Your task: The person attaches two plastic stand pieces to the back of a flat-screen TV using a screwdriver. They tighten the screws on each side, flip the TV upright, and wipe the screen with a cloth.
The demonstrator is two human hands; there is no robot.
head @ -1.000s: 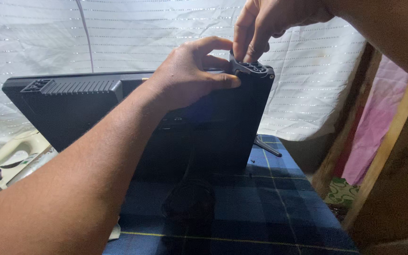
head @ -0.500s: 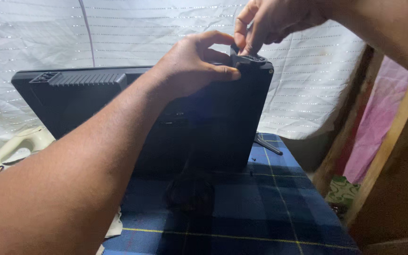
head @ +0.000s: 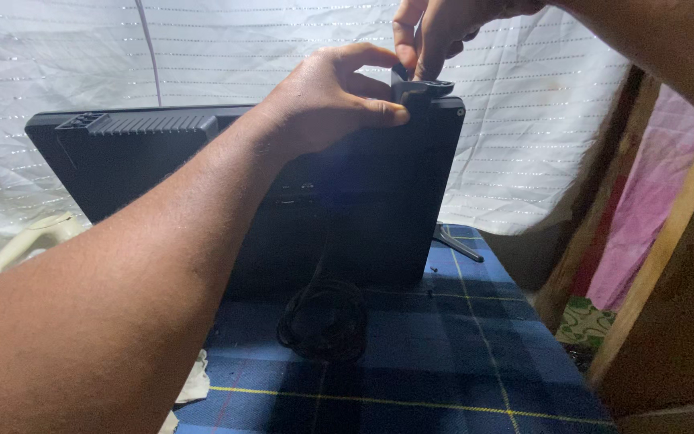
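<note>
- Black plastic, flat and rectangular, the monitor-like panel stands upright on its lower edge on the table, its ribbed back toward the camera
- Left hand wraps over the panel's upper right corner, fingers curled shut on the top edge and thumb pressed flat against the back, steadying it
- Right hand comes down from above, its fingers pinched closed on a small black plastic piece sitting on that same top corner, just beside the left thumb
- To do this well, I judge the left hand should keep the panel from tipping, since it balances on a narrow edge, while the right works the small piece straight and without twisting force that could snap the thin plastic
- Whether the small piece is being seated or lifted off cannot be told
- Blue checked cloth with yellow lines covers the table, and a coil of black cable lies at the panel's foot, near enough to snag if the panel shifts
- Thin grey metal tool lies on the cloth beside the panel's right edge, and a tiny dark speck that may be a screw sits close by
- White woven plastic sheeting hangs behind, a pink cloth and wooden frame stand at right; the left forearm hides much of the panel's left part
</note>
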